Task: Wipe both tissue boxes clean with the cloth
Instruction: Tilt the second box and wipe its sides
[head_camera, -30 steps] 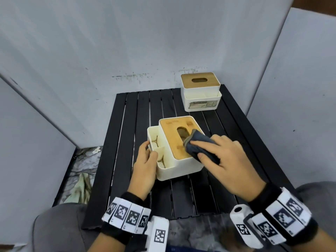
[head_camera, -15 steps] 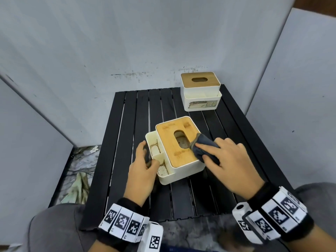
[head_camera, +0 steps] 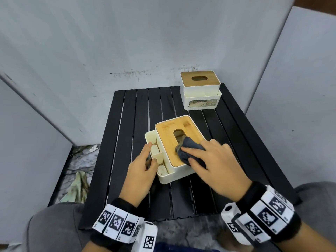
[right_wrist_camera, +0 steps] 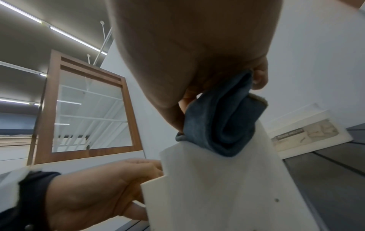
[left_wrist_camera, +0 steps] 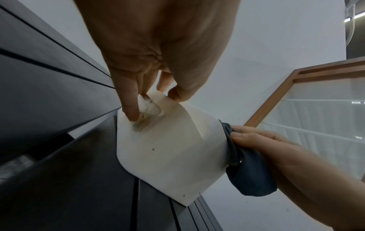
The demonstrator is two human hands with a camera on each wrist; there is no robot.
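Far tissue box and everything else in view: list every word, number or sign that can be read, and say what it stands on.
"TISSUE HOLDER": heading of the label on the front of the far tissue box; the smaller print below is too blurred to read.
Engraved marks on the bamboo lid of the near tissue box: too faint to read.
Square black-and-white code markers on the wristbands: patterns, not text.

Two tissue boxes (head_camera: pixel 174 150) (head_camera: pixel 201 90), one cloth (head_camera: pixel 190 149), one table (head_camera: pixel 127 124), two hands (head_camera: pixel 140 171) (head_camera: pixel 218 166).
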